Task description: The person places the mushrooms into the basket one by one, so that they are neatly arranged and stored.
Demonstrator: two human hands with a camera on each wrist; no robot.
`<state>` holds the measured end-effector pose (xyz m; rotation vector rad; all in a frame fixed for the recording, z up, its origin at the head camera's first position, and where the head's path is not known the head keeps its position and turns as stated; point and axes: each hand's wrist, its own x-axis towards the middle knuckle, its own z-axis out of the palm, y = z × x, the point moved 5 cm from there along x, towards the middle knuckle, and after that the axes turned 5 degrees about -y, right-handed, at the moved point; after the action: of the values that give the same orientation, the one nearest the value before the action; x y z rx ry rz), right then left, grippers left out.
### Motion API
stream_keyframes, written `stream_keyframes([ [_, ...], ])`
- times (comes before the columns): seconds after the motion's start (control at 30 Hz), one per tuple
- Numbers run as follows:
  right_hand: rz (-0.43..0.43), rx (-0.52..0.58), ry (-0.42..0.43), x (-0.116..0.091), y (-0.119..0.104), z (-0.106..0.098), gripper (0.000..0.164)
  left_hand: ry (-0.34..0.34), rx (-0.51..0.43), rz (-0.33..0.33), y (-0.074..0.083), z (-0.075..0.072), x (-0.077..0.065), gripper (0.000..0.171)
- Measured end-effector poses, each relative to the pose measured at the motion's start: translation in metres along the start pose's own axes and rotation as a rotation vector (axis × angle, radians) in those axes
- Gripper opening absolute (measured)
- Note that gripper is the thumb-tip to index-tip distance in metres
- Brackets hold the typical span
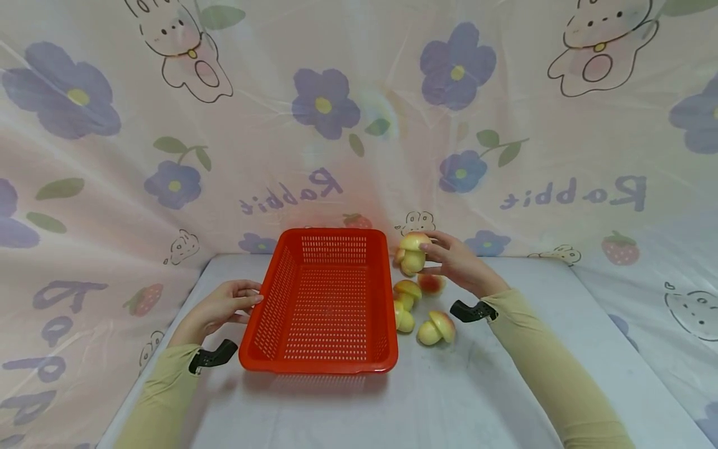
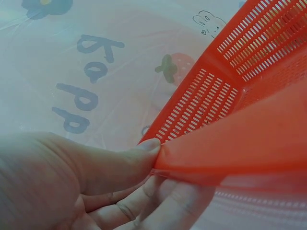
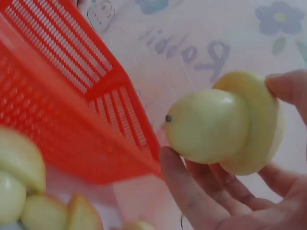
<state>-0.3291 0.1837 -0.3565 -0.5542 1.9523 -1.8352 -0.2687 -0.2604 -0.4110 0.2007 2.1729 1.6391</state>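
Sleeve [image 1: 552,368], mushroom [image 1: 414,257] (in right grip [image 1: 462,265])

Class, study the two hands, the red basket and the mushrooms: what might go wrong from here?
1. The smooth, rounded mushroom might slip, since the right hand holds it between thumb and fingers.
2. The left hand grips the perforated red basket on one side only, so a tug could tilt or slide it, perhaps nudging the loose mushrooms close by.

Left hand [image 1: 224,304] pinching with thumb [image 2: 117,167] and fingers [image 2: 180,203], right hand [image 1: 460,262] gripping, both arms [image 1: 555,368] extended
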Motion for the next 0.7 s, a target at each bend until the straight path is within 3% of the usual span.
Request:
stream_keyframes([
  [0.13,0.019,0.084,-0.008,0.013,-0.003,0.016,0.053,-0.006,-0.001,0.003,0.0,0.001,0.0,0.046],
  [0.3,0.048,0.096,-0.044,0.025,-0.004,0.032,0.056,-0.006,-0.006,-0.001,-0.001,0.002,0.001,0.046],
  [0.5,0.084,0.149,-0.018,0.041,-0.005,0.046,0.068,-0.012,0.004,0.003,-0.002,0.001,0.001,0.047],
  [0.7,0.068,0.189,-0.041,0.06,-0.01,0.064,0.057,-0.014,0.008,0.007,0.001,0.0,-0.001,0.048],
])
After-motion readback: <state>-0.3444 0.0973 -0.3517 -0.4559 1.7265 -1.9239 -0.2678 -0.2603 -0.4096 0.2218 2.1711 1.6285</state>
